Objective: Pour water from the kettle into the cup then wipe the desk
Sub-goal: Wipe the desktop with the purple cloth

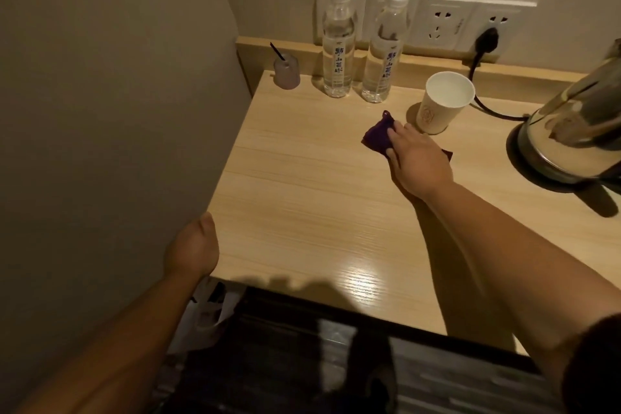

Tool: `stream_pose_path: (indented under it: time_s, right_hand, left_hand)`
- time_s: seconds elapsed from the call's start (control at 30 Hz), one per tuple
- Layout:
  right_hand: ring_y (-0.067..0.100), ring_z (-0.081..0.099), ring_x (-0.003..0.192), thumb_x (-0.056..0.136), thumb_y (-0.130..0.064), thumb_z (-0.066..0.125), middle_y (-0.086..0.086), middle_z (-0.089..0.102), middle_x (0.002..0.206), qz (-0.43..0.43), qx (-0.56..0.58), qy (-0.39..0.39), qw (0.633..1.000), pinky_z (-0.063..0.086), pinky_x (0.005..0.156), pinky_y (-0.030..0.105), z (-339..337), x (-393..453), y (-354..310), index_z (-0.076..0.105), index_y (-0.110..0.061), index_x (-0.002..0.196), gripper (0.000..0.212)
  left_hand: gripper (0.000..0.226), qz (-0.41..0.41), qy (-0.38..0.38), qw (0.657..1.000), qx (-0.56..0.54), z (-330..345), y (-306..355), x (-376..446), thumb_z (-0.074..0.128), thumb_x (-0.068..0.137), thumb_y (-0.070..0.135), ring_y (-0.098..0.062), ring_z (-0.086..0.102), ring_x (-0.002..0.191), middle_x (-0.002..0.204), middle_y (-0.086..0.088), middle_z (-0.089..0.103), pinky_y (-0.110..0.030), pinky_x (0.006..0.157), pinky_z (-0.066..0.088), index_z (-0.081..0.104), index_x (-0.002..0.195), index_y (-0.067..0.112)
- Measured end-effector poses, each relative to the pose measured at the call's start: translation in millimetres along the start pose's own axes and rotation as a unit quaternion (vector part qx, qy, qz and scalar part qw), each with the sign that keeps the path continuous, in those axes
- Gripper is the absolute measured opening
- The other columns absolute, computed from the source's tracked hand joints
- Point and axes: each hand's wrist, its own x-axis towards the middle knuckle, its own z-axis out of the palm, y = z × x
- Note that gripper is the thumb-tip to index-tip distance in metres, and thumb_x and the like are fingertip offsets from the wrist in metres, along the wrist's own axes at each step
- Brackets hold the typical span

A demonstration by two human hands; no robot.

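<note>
A pale wooden bench (302,198) fills the middle of the view, set into a corner against beige walls. At its right edge stands a shiny steel kettle (571,131) on a dark base, its black cord running up to a plug in the row of wall sockets (447,27). Two clear water bottles (338,54) stand side by side at the back. The right hand (416,158) lies palm down, fingers spread flat, pressing a purple cloth (378,136) onto the bench just left of a white paper cup (443,101), which stands upright between bottles and kettle. The left hand (193,249) rests at the bench's near left corner; its fingers are hidden, so its grip cannot be told. A small upturned plastic cup (286,72) sits in the back left corner.
</note>
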Motion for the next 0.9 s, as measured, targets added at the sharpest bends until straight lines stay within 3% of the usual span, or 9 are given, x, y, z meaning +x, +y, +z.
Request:
stream_pose_path:
  time_s: [0.17,0.27,0.33,0.4,0.47,0.57,0.67,0.77,0.9]
  right_hand:
    - [0.033,0.055,0.11,0.084,-0.017,0.06,0.015,0.059,0.128,-0.1,0.064,0.013,0.993,0.046,0.088,0.044,-4.8,-94.1,-61.5,0.058,-0.009,0.12,0.037]
    - [0.029,0.042,0.134,0.092,-0.026,0.048,0.011,0.048,0.145,-0.2,0.08,-0.049,0.975,0.035,0.108,0.05,4.3,-200.5,-94.8,0.054,-0.01,0.134,0.045]
    - [0.026,0.039,0.137,0.096,-0.029,0.042,0.009,0.045,0.147,-0.235,0.087,-0.073,0.965,0.029,0.111,0.051,6.0,-226.4,-85.8,0.051,-0.012,0.137,0.046]
    - [0.027,0.045,0.133,0.094,-0.028,0.053,0.01,0.05,0.143,-0.244,0.081,-0.065,0.964,0.034,0.108,0.051,1.3,-215.3,-64.9,0.056,-0.011,0.134,0.043]
    - [0.034,0.052,0.126,0.09,-0.023,0.062,0.015,0.054,0.14,-0.193,0.076,-0.047,0.977,0.041,0.103,0.053,-3.3,-186.7,-37.9,0.058,-0.008,0.131,0.044]
    - [0.03,0.057,0.104,0.093,-0.027,0.052,0.012,0.058,0.131,-0.064,0.047,-0.005,0.997,0.049,0.087,0.045,-11.2,-126.9,24.1,0.047,-0.016,0.133,0.042]
    - [0.029,0.056,0.106,0.095,-0.029,0.045,0.012,0.057,0.128,0.015,0.02,0.023,0.999,0.048,0.087,0.046,-14.3,-73.7,69.6,0.043,-0.016,0.134,0.041]
    - [0.029,0.057,0.101,0.096,-0.027,0.046,0.013,0.059,0.121,0.033,0.019,0.032,0.999,0.049,0.084,0.045,-12.5,-49.5,81.9,0.042,-0.015,0.132,0.038]
    - [0.03,0.056,0.109,0.095,-0.025,0.051,0.011,0.058,0.127,0.016,0.026,0.016,0.999,0.047,0.089,0.044,-17.4,-69.0,62.6,0.043,-0.015,0.134,0.041]
  left_hand:
    - [0.069,0.012,-0.006,1.0,0.005,-1.0,-0.2,-0.9,0.013,0.101,0.045,-0.041,0.058,0.087,0.099,-0.029,0.063,-0.041,0.075,0.042,0.063,0.097,-0.002]
    - [0.072,0.012,-0.001,1.0,0.018,-0.9,-0.3,-0.4,0.014,0.101,0.047,-0.045,0.058,0.094,0.104,-0.032,0.062,-0.046,0.081,0.044,0.063,0.1,-0.006]
    - [0.074,-0.007,-0.002,1.0,0.017,-1.7,1.7,-1.2,0.014,0.1,0.049,-0.047,0.057,0.098,0.108,-0.035,0.06,-0.048,0.085,0.044,0.062,0.104,-0.008]
    - [0.076,-0.02,-0.005,1.0,0.019,-1.9,4.7,-2.3,0.014,0.1,0.049,-0.049,0.056,0.102,0.111,-0.036,0.059,-0.049,0.087,0.043,0.061,0.108,-0.01]
    - [0.075,-0.022,-0.002,0.999,0.023,-1.7,5.4,-3.3,0.014,0.1,0.049,-0.048,0.056,0.102,0.111,-0.036,0.059,-0.048,0.087,0.042,0.061,0.108,-0.01]
    - [0.074,-0.027,-0.003,0.999,0.018,-2.2,4.8,-3.9,0.015,0.1,0.049,-0.046,0.058,0.097,0.106,-0.034,0.061,-0.045,0.081,0.043,0.063,0.103,-0.007]
    - [0.074,-0.033,-0.006,0.999,0.019,-2.7,4.0,-2.0,0.016,0.1,0.049,-0.046,0.058,0.097,0.106,-0.033,0.062,-0.046,0.082,0.044,0.063,0.103,-0.007]
    - [0.073,-0.03,-0.002,1.0,0.008,-1.9,3.1,-1.8,0.016,0.1,0.049,-0.046,0.058,0.096,0.106,-0.033,0.062,-0.047,0.083,0.045,0.063,0.103,-0.007]
    - [0.072,-0.027,0.002,1.0,0.015,-0.9,2.8,-3.7,0.015,0.1,0.05,-0.047,0.057,0.098,0.109,-0.033,0.06,-0.047,0.083,0.043,0.062,0.108,-0.005]
